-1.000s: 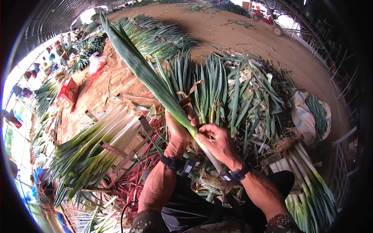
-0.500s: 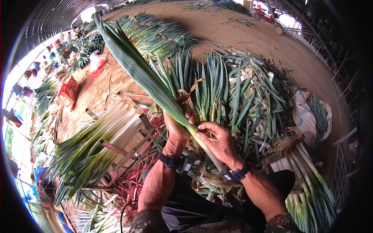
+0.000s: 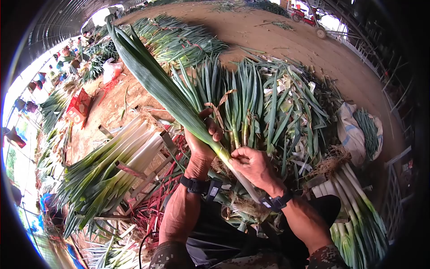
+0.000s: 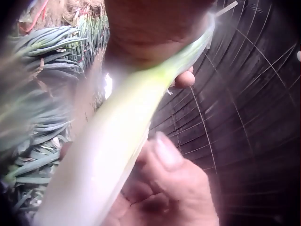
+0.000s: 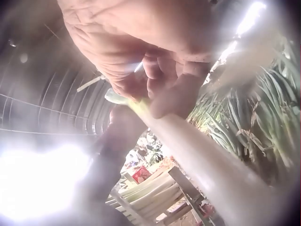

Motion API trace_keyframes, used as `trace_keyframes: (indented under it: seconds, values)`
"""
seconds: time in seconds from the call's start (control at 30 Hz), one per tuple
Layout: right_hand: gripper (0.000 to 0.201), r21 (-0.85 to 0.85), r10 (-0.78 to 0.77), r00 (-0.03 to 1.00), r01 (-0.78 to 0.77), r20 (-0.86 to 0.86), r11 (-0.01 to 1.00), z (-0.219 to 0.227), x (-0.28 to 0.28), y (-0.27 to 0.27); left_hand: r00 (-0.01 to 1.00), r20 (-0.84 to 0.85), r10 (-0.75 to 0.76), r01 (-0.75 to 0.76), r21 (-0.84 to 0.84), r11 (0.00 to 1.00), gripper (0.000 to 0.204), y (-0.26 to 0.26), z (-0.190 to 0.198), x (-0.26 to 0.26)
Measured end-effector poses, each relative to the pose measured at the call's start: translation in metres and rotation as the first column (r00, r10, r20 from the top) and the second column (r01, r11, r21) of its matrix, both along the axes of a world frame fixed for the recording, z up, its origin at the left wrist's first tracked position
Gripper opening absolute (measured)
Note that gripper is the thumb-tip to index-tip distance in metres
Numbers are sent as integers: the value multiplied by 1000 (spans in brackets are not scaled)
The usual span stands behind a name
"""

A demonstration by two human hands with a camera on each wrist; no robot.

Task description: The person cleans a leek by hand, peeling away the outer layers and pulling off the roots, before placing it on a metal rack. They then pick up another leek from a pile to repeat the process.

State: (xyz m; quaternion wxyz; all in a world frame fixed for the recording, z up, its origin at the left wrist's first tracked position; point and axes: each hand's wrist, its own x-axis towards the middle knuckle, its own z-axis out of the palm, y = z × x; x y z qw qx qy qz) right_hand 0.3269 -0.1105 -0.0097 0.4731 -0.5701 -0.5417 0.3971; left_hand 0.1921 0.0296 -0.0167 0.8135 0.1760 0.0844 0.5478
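Observation:
A long green onion (image 3: 156, 85) slants across the head view, its leaves up and to the left, its pale stalk down toward the lap. My left hand (image 3: 200, 148) grips it around the upper stalk, where green turns to white. Just below, my right hand (image 3: 255, 167) pinches the stalk's side with thumb and curled fingers. In the left wrist view the right thumb (image 4: 169, 155) lies close beside the white stalk (image 4: 108, 146). The right wrist view has the curled fingers (image 5: 157, 75) over the stalk (image 5: 188, 146), a thin bright sliver showing between them.
Trimmed green onions (image 3: 121, 157) lie across a wooden rack (image 3: 148, 177) on the left, near red ties (image 3: 156, 210). Ahead stand untrimmed onions (image 3: 244, 98) beside a heap of stripped leaves (image 3: 295, 112). More trimmed onions (image 3: 358, 210) lie at right, below a white sack (image 3: 351, 134).
My hands have drawn slightly apart, the right one shifting a little down and right along the stalk. The left hand still grips the green onion, which has moved only slightly.

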Motion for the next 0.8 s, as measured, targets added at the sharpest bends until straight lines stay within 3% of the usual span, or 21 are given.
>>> trace_keyframes:
  seconds: [0.13, 0.23, 0.3, 0.4, 0.47, 0.5, 0.53, 0.6, 0.63, 0.73, 0.8]
  values:
    - [16, 184, -115, 935, 54, 336, 981, -7, -4, 2, 999, -16, 27, -28, -27, 999, 62, -1, -1, 1]
    - [17, 224, -173, 895, 85, 410, 971, -9, -2, 2, 1000, 17, -10, 9, 47, 999, 63, -2, -3, 2]
    - [17, 113, -173, 963, 152, 209, 982, -15, 1, 2, 997, 63, -54, 48, 92, 995, 63, 0, -2, 1]
    - [19, -94, -210, 977, 206, -42, 974, -20, 11, -3, 985, 142, -101, 79, 155, 985, 63, 0, -2, -1]
    - [19, -126, -226, 863, 189, -453, 974, -27, 18, -10, 964, 220, -150, 110, 181, 977, 65, 4, 0, -5]
    - [22, -108, -114, 802, 63, -586, 992, -24, 23, -9, 962, 225, -152, 95, 245, 965, 66, 9, -2, -8]
    - [25, -160, -165, 747, 79, -644, 984, -22, 23, -12, 958, 241, -157, 91, 264, 960, 65, 14, -5, -10]
    - [26, -89, -102, 633, 53, -767, 995, -12, 21, -18, 948, 267, -170, 87, 296, 951, 63, 21, -8, -16]
    - [23, -139, -166, 568, 91, -806, 986, -2, 15, -21, 948, 268, -174, 60, 384, 922, 50, 24, -8, -19]
    - [22, 16, 98, 502, -166, -859, 986, -7, 32, -31, 920, 307, -245, 95, 430, 898, 46, 36, -6, -33]
    - [15, -40, 140, 738, -220, -660, 975, -2, 44, -47, 927, 315, -203, 73, 379, 922, 47, 42, -11, -44]
